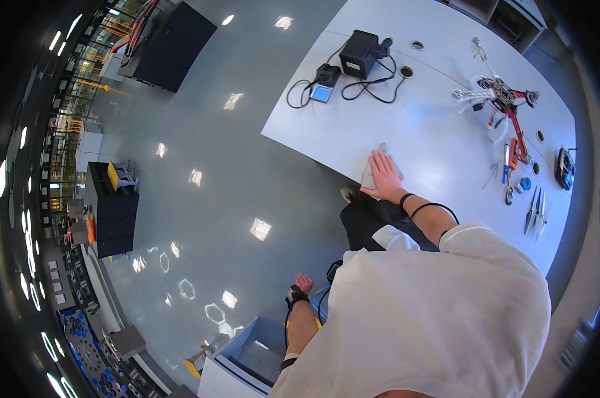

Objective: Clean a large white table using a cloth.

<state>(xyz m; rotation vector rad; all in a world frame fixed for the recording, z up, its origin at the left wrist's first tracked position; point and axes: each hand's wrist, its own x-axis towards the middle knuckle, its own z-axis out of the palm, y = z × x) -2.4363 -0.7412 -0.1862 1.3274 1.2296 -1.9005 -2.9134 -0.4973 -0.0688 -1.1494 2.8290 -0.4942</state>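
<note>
My right hand (384,176) lies on a crumpled grey cloth (367,176) and presses it to the white table (326,136) near its front left edge. Parts of the cloth stick out beyond the fingers and beside the thumb. A dark band with a cable circles that wrist. Away from the table, low on my left side, hangs my left hand (303,284), also banded at the wrist. It holds nothing that I can see, and its fingers look loosely bent and apart. Cloth under my right palm is hidden.
A black power box (360,53) with cables and a small device with a lit screen (320,93) stand on the far left of the table. To the right lie a drone frame (502,96), hand tools (509,159), propellers (537,213) and a remote controller (565,169). An open drawer (247,358) is beside my left arm.
</note>
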